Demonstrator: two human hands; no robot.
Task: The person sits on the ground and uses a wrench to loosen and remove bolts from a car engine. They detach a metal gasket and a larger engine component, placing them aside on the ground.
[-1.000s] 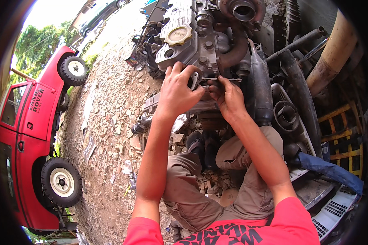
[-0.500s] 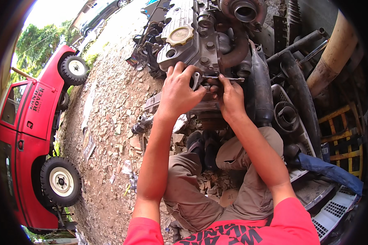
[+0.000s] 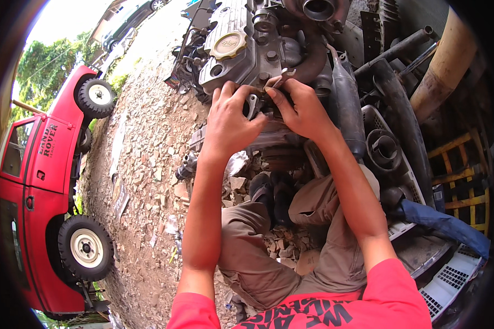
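In the head view, the right hand has its grip clamped on a slim metal tool at the near end of the engine. The left hand curls against that same end, beside a metal flange; whether its grip clamps the flange, I cannot tell.

One left hand and one right hand — two in all, both bare. One small metal tool. One engine, one round tan cap on it. One red vehicle showing two pale wheel rims, one dark vehicle. Two dark shoes, two trouser legs, one red shirt. One thick pale pole, one tapered canister, one yellow lattice frame, one blue cloth. Stones — too many to count.
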